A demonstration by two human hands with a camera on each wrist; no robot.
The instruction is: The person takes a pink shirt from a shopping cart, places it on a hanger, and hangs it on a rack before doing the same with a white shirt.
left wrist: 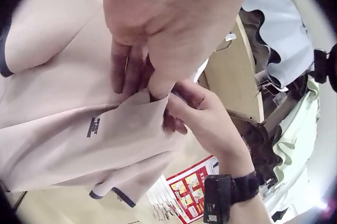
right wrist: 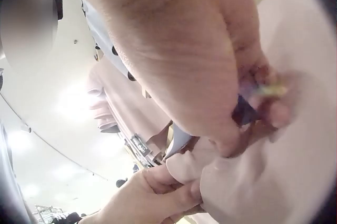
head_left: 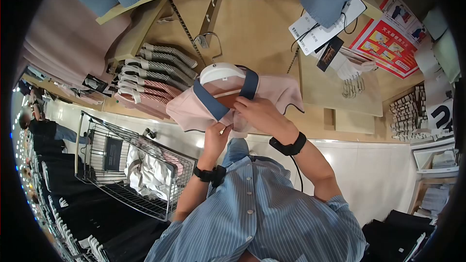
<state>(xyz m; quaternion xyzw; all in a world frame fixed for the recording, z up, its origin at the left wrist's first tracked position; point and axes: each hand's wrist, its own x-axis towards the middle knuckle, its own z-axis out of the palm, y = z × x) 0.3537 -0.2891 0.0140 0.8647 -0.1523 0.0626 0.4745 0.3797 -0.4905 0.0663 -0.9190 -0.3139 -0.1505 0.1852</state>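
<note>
A pink polo shirt (head_left: 187, 111) with a navy collar (head_left: 208, 101) and dark-edged sleeves is on a white hanger (head_left: 213, 72), in front of me in the head view. My left hand (head_left: 216, 139) pinches the front opening below the collar between thumb and fingers. Higher up, my right hand (head_left: 266, 115) grips the opening's other edge beside the collar point, its fingertips partly hidden in the fabric. Small dark print (left wrist: 93, 127) marks the pink cloth in the left wrist view. The right wrist view has both hands close together on the front.
Striped shirts (head_left: 162, 68) hang in a row at the left. A wire shopping cart (head_left: 131, 165) holding white clothing (head_left: 148, 172) stands to my left. Price tags (head_left: 310, 34) and a red sign (head_left: 388, 43) are at the upper right. Black garments (head_left: 395, 237) hang at the lower right.
</note>
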